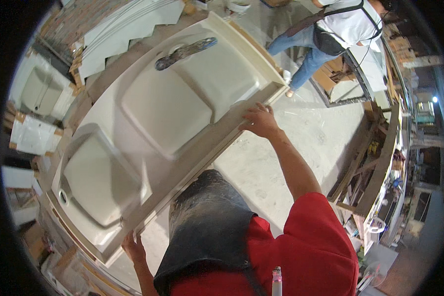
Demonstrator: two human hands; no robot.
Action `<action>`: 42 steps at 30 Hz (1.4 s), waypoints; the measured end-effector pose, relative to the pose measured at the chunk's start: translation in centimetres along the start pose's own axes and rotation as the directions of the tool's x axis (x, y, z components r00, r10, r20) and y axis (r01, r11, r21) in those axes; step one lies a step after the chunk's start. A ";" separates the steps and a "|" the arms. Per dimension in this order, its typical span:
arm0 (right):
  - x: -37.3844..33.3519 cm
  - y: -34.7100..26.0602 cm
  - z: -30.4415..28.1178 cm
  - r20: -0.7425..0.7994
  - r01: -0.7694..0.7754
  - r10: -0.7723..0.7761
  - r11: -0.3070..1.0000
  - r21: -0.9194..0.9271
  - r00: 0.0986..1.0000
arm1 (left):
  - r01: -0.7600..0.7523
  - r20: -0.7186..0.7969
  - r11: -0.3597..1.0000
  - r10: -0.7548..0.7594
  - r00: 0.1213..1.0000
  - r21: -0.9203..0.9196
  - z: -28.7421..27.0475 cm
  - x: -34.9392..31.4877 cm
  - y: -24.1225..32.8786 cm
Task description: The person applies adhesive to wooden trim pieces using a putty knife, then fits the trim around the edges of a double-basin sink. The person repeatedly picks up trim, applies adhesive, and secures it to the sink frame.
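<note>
A large cream moulded sink [170,111] lies tilted across the view in front of me, with recessed basins and a round drain hole [63,197] at its left end. My right hand [261,120] grips the near rim toward the right corner, fingers bent over the edge. At the near left corner my left hand [134,246] holds the same rim from below; some of its fingers are hidden behind the edge. On the far part of the sink is a dark, mottled, elongated shape [186,53]; I cannot make out its kind. My dark apron [207,217] is close to the rim.
Another person [315,42] in a white shirt and jeans stands beyond the sink's right end. A wooden-framed bench [367,163] stands at the right. White panels [128,29] lie at the far left, and another sink [42,91] is at the left. A cigarette [277,282] shows at the lower edge.
</note>
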State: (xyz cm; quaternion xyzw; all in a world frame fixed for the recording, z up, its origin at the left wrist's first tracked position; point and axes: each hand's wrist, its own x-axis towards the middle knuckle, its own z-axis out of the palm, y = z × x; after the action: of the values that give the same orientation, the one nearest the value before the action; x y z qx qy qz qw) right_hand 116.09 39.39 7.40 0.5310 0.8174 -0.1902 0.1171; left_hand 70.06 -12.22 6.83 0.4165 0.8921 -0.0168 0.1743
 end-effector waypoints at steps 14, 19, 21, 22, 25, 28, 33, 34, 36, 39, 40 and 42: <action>2.1 -0.5 0.1 -0.046 0.070 -0.080 0.978 -0.199 0.996 | -0.014 0.137 0.963 0.052 0.989 -0.268 -1.1 2.3 0.9; 2.2 0.3 1.5 -0.005 0.282 -0.282 0.959 0.020 0.960 | -0.119 0.070 0.908 0.160 0.985 -0.401 -1.6 2.5 0.8; 0.9 0.2 1.3 0.001 0.285 -0.285 0.958 0.043 0.959 | -0.063 0.122 0.905 0.125 0.985 -0.420 -2.2 2.7 1.0; 1.0 -0.3 0.4 0.061 0.324 -0.323 0.946 0.005 0.944 | -0.060 0.139 0.901 0.132 0.981 -0.430 -3.7 3.2 1.9; 0.9 -1.9 -0.2 0.097 0.293 -0.286 0.953 -0.079 0.953 | -0.150 0.086 0.929 0.189 0.978 -0.337 -2.0 3.0 0.4; 1.2 -2.5 -0.7 0.100 0.349 -0.341 0.934 -0.076 0.935 | -0.021 0.236 0.964 0.086 0.968 -0.266 -3.8 3.1 1.9; 1.6 -3.5 -0.6 0.119 0.437 -0.425 0.894 -0.097 0.897 | -0.056 0.176 0.979 0.092 0.980 -0.198 -1.6 3.2 1.1; 1.7 -3.5 -0.6 0.114 0.442 -0.432 0.893 -0.084 0.895 | -0.066 0.151 0.976 0.098 0.984 -0.207 -1.7 3.3 1.3; 2.7 -2.5 0.1 0.160 0.464 -0.447 0.881 -0.090 0.880 | -0.074 0.147 0.976 0.105 0.984 -0.205 -1.4 3.6 1.5; 3.7 -1.3 1.4 0.214 0.385 -0.344 0.902 -0.197 0.914 | -0.065 0.218 0.982 0.104 0.970 -0.178 -1.3 4.1 1.4; 3.9 -0.7 2.1 0.186 0.406 -0.372 0.889 -0.209 0.910 | -0.060 0.243 0.982 0.103 0.964 -0.178 -1.9 4.3 1.7; 4.2 0.0 2.4 0.130 0.452 -0.433 0.860 -0.237 0.892 | -0.067 0.258 0.987 0.104 0.960 -0.149 -2.0 4.5 1.8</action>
State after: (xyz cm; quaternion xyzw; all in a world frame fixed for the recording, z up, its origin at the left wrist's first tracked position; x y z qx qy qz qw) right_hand 114.36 41.77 3.56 0.3021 0.9304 -0.1216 0.1685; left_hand 68.11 -7.41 7.50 0.4356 0.8409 -0.0028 0.3212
